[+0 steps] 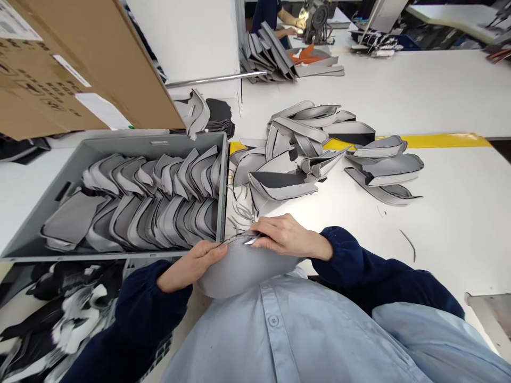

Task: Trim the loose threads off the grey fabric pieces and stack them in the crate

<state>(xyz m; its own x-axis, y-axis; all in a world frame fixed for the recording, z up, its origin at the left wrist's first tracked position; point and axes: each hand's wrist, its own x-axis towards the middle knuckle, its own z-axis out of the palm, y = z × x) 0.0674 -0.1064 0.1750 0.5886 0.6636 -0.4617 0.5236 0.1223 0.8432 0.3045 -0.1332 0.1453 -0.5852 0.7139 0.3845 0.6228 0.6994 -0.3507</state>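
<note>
A grey mesh fabric piece [247, 268], curved and with a dark-lined edge, lies against the front of my light blue apron. My left hand [197, 263] grips its left end, thumb on top along the seam. Over the upper edge, my right hand [285, 236] is closed with the fingers pinched together. A small pointed, shiny blade [250, 241] sticks out from under its fingertips, touching the edge; the rest of that tool is hidden in the hand. Just beyond the edge, thin trimmed strips [241, 210] lie on the table.
To the left, a grey plastic bin [223, 213] holds two rows of similar pieces. Loose grey pieces [283, 186] are piled ahead. A cardboard box [131, 69] stands at back left. Beyond, a co-worker's arm [287, 18] is at a sewing machine [317, 21]. Black and white scraps [75, 314] lie lower left.
</note>
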